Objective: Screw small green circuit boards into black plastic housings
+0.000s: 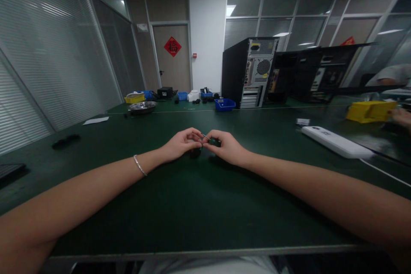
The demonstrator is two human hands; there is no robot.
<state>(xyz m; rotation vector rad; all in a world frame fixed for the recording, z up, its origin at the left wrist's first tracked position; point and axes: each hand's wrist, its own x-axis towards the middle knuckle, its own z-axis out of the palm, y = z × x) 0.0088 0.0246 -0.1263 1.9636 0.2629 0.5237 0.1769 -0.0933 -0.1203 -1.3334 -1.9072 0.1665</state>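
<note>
Both my hands meet over the middle of the dark green table point(180, 205). My left hand point(181, 143), with a thin bracelet on its wrist, pinches a small thin metal piece point(204, 136) at its fingertips. My right hand point(226, 145) is closed around a small dark part point(214, 141) that touches that metal piece. Another small dark object point(195, 153) lies on the table just under my left fingers. The parts are too small to tell what they are.
A white power strip point(335, 142) lies at the right, with a yellow bin point(369, 110) and another person's hand point(401, 116) behind it. Computer towers point(248, 72), blue bins point(224, 104), a metal dish point(142, 107) and a paper sheet point(95, 120) stand farther back.
</note>
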